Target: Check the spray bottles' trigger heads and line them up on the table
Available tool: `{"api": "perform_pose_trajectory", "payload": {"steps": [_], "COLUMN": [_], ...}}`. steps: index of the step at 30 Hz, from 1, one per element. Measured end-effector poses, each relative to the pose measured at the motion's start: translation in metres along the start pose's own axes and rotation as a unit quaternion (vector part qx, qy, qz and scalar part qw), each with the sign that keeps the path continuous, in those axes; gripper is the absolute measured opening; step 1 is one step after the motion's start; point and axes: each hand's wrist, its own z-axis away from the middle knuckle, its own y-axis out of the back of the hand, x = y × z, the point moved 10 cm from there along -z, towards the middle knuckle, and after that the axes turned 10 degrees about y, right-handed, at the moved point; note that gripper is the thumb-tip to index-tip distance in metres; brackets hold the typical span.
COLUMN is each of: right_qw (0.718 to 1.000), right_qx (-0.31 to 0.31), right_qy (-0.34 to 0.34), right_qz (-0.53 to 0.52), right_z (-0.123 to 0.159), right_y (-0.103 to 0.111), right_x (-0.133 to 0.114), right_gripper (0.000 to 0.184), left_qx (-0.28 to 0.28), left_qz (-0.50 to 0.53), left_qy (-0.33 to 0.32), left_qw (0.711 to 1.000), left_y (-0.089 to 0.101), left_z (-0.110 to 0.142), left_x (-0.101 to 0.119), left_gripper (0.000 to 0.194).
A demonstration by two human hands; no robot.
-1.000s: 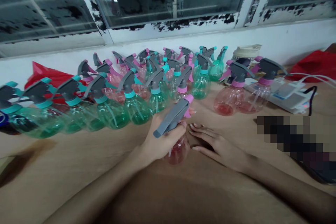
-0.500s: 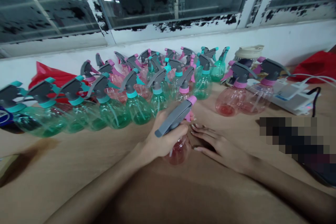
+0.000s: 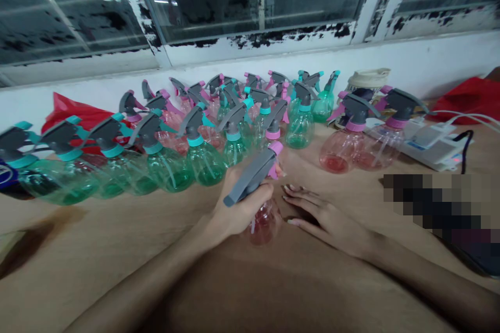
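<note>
My left hand (image 3: 238,205) is wrapped around the neck of a spray bottle (image 3: 265,226) with a clear pink body. Its grey head with a pink nozzle tilts up to the right above my fingers, and the bottle's collar is hidden in my grip. Just right of that bottle, my right hand (image 3: 322,213) rests on the table with fingers stretched out and nothing in them. Close behind my left hand stands a green spray bottle (image 3: 236,152). A pair of pink spray bottles (image 3: 338,153) stands beyond my right hand.
Several green spray bottles (image 3: 172,169) form a row on the left of the wooden table (image 3: 156,234), with more pink and green ones behind. Red plastic bags (image 3: 74,109) lie at both sides. A white power strip (image 3: 429,148) with cables sits at the right, near a pixelated patch.
The grey spray head in my left hand has tipped slightly to the left, while the bottle's body stays about where it was. My right hand has hardly moved.
</note>
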Motion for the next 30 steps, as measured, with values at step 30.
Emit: {"api": "perform_pose_trajectory", "payload": {"steps": [30], "right_qw": [0.990], "right_qx": [0.128], "right_qy": [-0.063], "right_qz": [-0.006], "right_z": [-0.051], "right_y": [0.034], "right_x": [-0.076], "right_gripper": [0.062], "left_qx": [-0.041], "left_qz": [-0.028], "left_qy": [-0.060], "left_qw": [0.997], "left_y": [-0.007], "left_z": [0.000], "left_x": [0.009], "left_gripper": [0.035]}}
